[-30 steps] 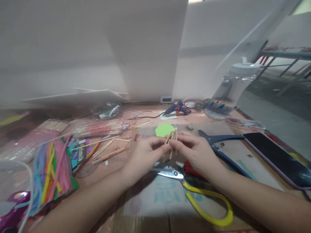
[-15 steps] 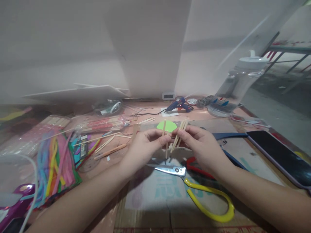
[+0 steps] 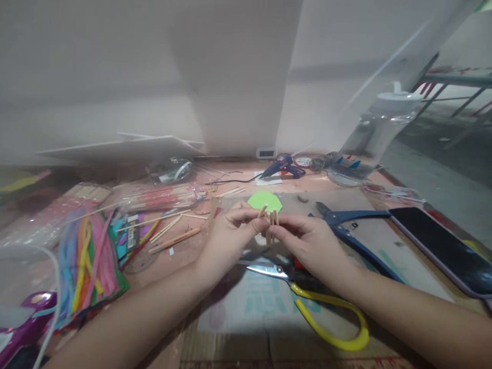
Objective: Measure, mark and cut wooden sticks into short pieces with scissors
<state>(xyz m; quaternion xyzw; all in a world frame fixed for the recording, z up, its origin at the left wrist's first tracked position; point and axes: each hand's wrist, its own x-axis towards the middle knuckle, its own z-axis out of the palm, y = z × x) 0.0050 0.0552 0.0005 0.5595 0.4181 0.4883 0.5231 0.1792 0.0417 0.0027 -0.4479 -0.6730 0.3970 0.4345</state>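
Several short wooden sticks [image 3: 273, 219] stand close together between my two hands, over the middle of the work board. My left hand [image 3: 240, 228] pinches a stick between thumb and fingers. My right hand [image 3: 307, 238] is closed on the other sticks, its fingertips right beside those of the left. Just behind the hands lies a bright green paper shape [image 3: 265, 201]. Nearer to me, yellow-handled scissors [image 3: 330, 302] rest below the hands, partly over a red-handled tool that my right hand mostly hides. The sticks' lower ends are partly covered by the fingers.
Blue-handled pliers [image 3: 346, 230] and a phone [image 3: 442, 246] lie to the right. At the back are a glue gun [image 3: 280, 166] and a clear bottle [image 3: 369, 138]. Colourful fuzzy strips [image 3: 88, 261], loose sticks [image 3: 167, 228] and purple scissors [image 3: 31, 318] are on the left.
My right hand has moved left and slightly down, bringing its sticks against the left hand's stick. The sticks now stand closer together, and the jaws of the blue-handled pliers have come into view.
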